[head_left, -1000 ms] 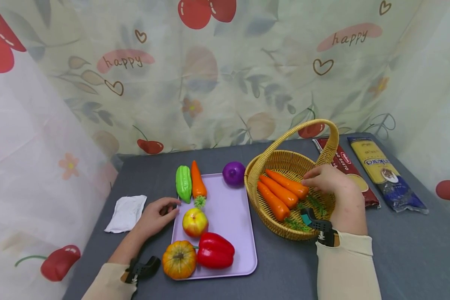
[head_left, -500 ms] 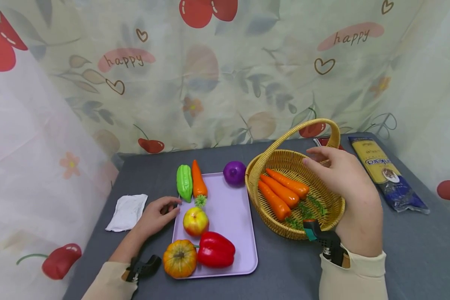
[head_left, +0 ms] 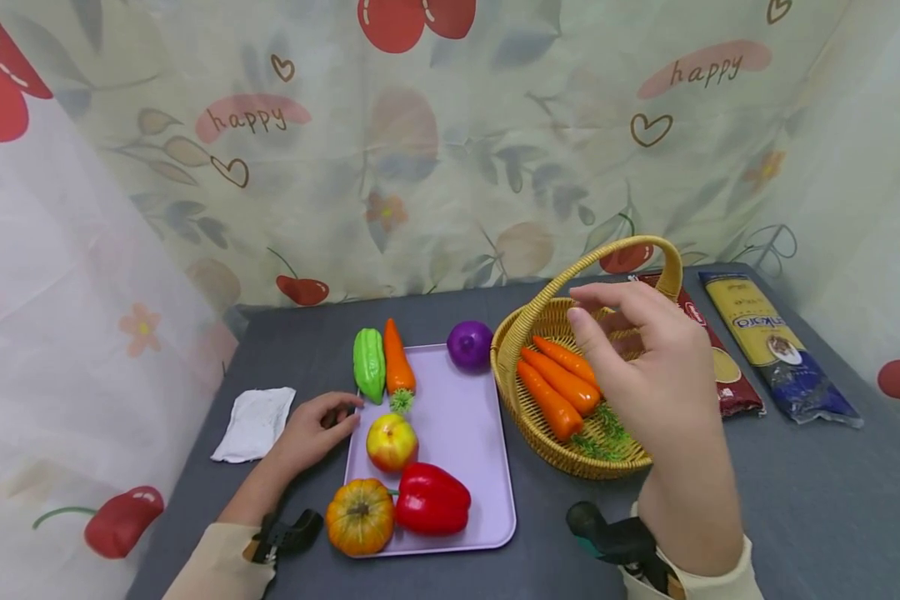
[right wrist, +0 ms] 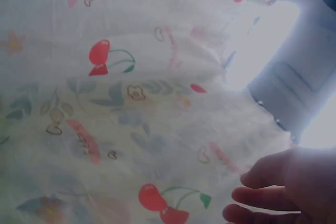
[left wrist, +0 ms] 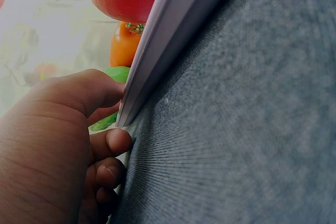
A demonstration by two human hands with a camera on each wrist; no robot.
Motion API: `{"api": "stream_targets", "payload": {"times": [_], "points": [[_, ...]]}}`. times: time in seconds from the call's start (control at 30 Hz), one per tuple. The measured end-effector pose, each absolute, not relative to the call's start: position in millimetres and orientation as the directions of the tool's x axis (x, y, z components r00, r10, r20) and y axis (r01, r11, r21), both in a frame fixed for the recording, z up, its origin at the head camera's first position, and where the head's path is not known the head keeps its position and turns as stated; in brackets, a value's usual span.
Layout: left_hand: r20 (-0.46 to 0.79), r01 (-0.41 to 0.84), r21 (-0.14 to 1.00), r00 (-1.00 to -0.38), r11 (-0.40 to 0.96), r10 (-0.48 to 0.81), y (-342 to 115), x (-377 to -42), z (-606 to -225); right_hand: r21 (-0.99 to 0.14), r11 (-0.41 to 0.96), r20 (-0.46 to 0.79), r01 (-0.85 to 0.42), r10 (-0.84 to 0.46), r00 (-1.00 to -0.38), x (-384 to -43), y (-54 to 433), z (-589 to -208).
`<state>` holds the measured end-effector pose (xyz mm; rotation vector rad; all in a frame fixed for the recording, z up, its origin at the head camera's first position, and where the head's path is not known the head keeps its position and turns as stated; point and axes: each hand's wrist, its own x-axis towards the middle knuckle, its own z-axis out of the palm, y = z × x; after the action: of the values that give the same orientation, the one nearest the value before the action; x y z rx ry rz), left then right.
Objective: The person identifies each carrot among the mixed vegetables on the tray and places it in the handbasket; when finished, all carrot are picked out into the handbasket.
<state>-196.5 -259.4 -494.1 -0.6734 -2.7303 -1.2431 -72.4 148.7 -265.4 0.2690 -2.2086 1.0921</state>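
My left hand holds the left rim of a lilac tray, thumb and curled fingers at the edge in the left wrist view. On or over the tray's edges lie a green bitter melon, a carrot, a red-yellow peach-like fruit, a small pumpkin, a red bell pepper and a purple onion. My right hand is raised in front of a wicker basket, fingers and thumb apart with nothing between them. Inside the basket lie three carrots; the hand covers its right side.
Behind the basket's right side lies a dark red packet, beside a yellow-and-blue packet. A white pouch lies left of my left hand. The basket's tall handle arches over it. A printed curtain hangs behind the table.
My right hand has left the carrots in the basket, swung out to the right, then come up and back leftward, nearer the camera. The left hand stays at the tray.
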Motion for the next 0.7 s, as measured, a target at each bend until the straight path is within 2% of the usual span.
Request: {"api": "stream_targets", "payload": {"times": [0.13, 0.2, 0.3, 0.53, 0.7], "points": [[0.233, 0.413, 0.706, -0.903, 0.575, 0.362, -260.0, -195.7, -494.0, -0.608, 0.516, 0.720, -0.604, 0.037, -0.693, -75.0, 116.9, -271.4], [0.228, 0.411, 0.706, -0.903, 0.576, 0.364, -260.1, -195.5, -493.8, -0.600, 0.486, 0.721, -0.636, -0.015, -0.692, -80.3, 99.1, -278.0], [0.223, 0.408, 0.705, -0.904, 0.580, 0.364, -260.0, -195.4, -493.1, -0.597, 0.496, 0.680, -0.630, -0.104, -0.726, -94.0, 73.2, -292.1], [0.219, 0.409, 0.704, -0.903, 0.581, 0.369, -258.2, -195.3, -489.0, -0.609, 0.625, 0.404, -0.489, -0.286, -0.869, -135.9, 34.9, -334.7], [0.219, 0.408, 0.711, -0.902, 0.572, 0.371, -257.4, -194.2, -487.0, -0.610, 0.660, 0.178, -0.438, -0.425, -0.888, -155.2, 24.6, -357.8]]}}
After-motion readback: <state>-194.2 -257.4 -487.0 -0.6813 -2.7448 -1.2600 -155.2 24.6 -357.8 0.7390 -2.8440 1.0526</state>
